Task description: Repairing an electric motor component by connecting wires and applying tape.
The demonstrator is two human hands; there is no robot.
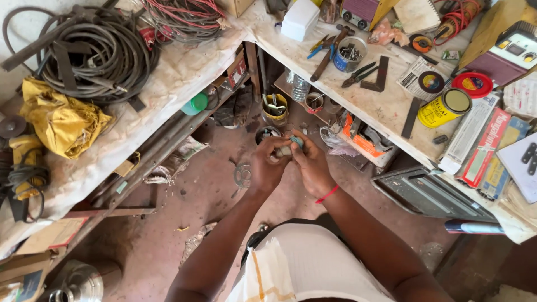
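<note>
Both hands, left [268, 165] and right [310, 165], were closed around a small teal part [296, 141]; a yellow can [444, 107] lay on the right tabletop [386, 106].

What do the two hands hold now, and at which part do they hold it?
Both the left hand and the right hand pinch a small object, pale with a blue-green end, between their fingertips. Its kind and the exact grip cannot be told.

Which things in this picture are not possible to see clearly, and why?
- Head view: small light-blue object, mostly covered by the left hand and right hand; its kind is unclear.
- Contents of the blue tin: too small.
- Grey metal pot: cut off by the bottom edge.
</note>
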